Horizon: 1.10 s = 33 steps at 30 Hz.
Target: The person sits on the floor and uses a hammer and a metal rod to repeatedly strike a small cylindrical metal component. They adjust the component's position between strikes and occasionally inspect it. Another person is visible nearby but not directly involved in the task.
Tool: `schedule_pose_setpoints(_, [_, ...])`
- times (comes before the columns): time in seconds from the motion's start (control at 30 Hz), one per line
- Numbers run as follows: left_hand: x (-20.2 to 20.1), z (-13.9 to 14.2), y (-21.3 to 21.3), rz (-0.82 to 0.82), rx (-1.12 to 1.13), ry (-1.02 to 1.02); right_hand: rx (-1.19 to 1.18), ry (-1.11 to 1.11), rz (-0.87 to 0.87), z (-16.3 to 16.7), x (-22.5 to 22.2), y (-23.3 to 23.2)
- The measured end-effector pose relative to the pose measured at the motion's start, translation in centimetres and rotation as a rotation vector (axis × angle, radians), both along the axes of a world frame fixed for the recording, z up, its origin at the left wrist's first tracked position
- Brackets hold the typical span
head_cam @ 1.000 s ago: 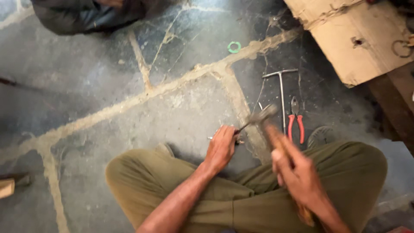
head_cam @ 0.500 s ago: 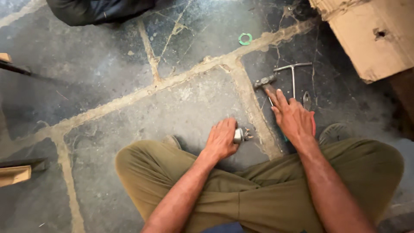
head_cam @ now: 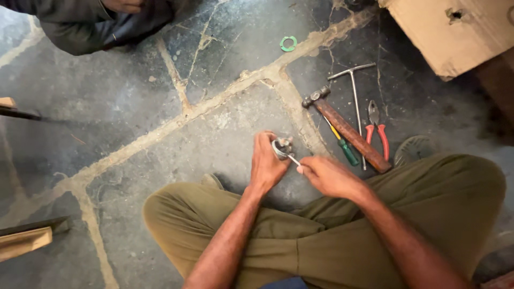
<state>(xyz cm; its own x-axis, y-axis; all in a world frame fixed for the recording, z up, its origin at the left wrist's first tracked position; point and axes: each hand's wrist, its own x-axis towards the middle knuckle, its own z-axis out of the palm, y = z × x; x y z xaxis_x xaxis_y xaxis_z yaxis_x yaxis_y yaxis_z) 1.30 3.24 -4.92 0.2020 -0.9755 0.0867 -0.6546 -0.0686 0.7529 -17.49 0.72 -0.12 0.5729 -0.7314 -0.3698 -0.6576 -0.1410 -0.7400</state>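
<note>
Sitting cross-legged on a cracked grey stone floor, we hold a small grey metal fitting [head_cam: 284, 145] at the centre of the frame. Our left hand [head_cam: 266, 166] is closed around it from the left. Our right hand [head_cam: 329, 175] pinches a thin metal pin [head_cam: 292, 159] poking from its lower side. Half a second ago that hand lay flat on the wooden-handled hammer [head_cam: 345, 128], now lying free to the right beside red-handled pliers [head_cam: 376, 128].

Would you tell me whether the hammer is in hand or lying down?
Lying down: the hammer rests flat on the floor, apart from both hands.
</note>
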Motion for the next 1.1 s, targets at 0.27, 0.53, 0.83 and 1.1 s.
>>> schedule_pose_setpoints(0.27, [1.7,1.2,-1.0,-0.304,0.404,0.542,0.043,-0.049,-0.017,-0.9,-2.9,-1.9])
schedule_pose_setpoints(0.53, [0.0,0.8,-0.5,-0.03,0.178,0.093,-0.181,-0.065,-0.277,-2.7,-0.1,0.3])
schedule_pose_setpoints(0.83, [-0.7,-0.2,-0.2,-0.097,0.047,0.175,-0.383,0.27,-0.273,-3.6,0.2,-0.8])
schedule_pose_setpoints(1.1, [1.7,2.5,0.6,-0.318,0.4,1.33,-0.538,0.059,-0.563,-1.1,-6.0,-2.9])
